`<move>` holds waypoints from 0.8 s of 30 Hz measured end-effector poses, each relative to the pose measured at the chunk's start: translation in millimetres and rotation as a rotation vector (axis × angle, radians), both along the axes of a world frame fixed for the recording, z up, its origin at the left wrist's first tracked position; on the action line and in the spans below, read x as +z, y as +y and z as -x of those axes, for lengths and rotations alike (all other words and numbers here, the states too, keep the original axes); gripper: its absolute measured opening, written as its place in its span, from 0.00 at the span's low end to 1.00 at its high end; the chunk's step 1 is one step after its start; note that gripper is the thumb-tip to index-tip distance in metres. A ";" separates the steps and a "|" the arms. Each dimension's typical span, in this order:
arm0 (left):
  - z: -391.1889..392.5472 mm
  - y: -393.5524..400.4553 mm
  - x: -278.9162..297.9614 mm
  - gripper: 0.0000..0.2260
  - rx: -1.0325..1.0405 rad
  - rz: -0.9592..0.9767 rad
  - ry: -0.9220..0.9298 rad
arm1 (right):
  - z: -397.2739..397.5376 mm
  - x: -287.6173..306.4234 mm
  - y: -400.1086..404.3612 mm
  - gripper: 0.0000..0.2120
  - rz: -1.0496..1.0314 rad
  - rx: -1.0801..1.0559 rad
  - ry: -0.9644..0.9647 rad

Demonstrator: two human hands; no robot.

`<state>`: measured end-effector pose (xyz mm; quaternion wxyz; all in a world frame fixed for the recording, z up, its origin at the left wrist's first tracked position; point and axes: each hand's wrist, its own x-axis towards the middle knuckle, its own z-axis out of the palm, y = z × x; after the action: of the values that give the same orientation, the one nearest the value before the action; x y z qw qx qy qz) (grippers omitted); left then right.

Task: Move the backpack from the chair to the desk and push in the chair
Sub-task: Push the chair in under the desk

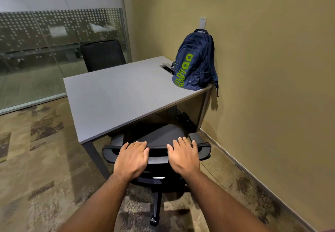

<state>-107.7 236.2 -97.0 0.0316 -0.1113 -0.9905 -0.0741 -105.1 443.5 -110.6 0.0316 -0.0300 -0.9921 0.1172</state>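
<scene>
A navy backpack [194, 61] with green lettering stands upright on the far right corner of the grey desk [116, 97], leaning on the wall. The black office chair [157, 138] sits with its seat partly under the desk's near edge. My left hand [132, 156] and my right hand [184, 154] both lie on top of the chair's backrest, fingers curled over its upper rim, side by side. The chair's base and one caster show below my forearms.
A second black chair [103, 54] stands behind the desk by the glass partition [45, 50]. The tan wall [272, 68] runs close along the right. A cable slot [167, 68] is in the desk beside the backpack. Patterned carpet spreads to the left.
</scene>
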 end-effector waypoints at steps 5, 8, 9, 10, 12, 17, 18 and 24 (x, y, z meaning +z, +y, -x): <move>28.6 30.5 0.0 0.27 0.049 -0.006 -0.003 | 43.5 0.3 30.7 0.36 0.003 0.061 0.002; 47.3 50.2 2.4 0.26 0.087 -0.018 0.006 | 72.3 0.4 50.5 0.36 0.011 0.101 0.005; 53.7 57.3 3.0 0.26 0.099 -0.018 0.010 | 82.3 0.3 57.2 0.35 0.012 0.115 0.003; 60.6 64.7 3.8 0.26 0.110 -0.016 0.011 | 92.7 0.1 64.3 0.35 0.012 0.129 0.001; 74.9 79.6 5.2 0.26 0.131 -0.015 0.007 | 114.5 0.5 78.8 0.35 0.008 0.158 -0.007; 107.9 112.5 5.7 0.28 0.189 -0.002 0.001 | 164.2 3.4 111.1 0.39 0.001 0.219 -0.038; 114.5 117.9 5.6 0.28 0.197 -0.001 -0.004 | 172.9 4.7 115.7 0.38 -0.002 0.234 -0.043; 151.7 138.7 11.3 0.29 0.252 0.021 -0.020 | 221.6 13.2 131.7 0.32 -0.015 0.300 -0.074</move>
<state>-259.5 374.9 -85.7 0.0296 0.0145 -0.9976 -0.0601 -326.7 575.1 -97.4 -0.0226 0.1147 -0.9868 0.1122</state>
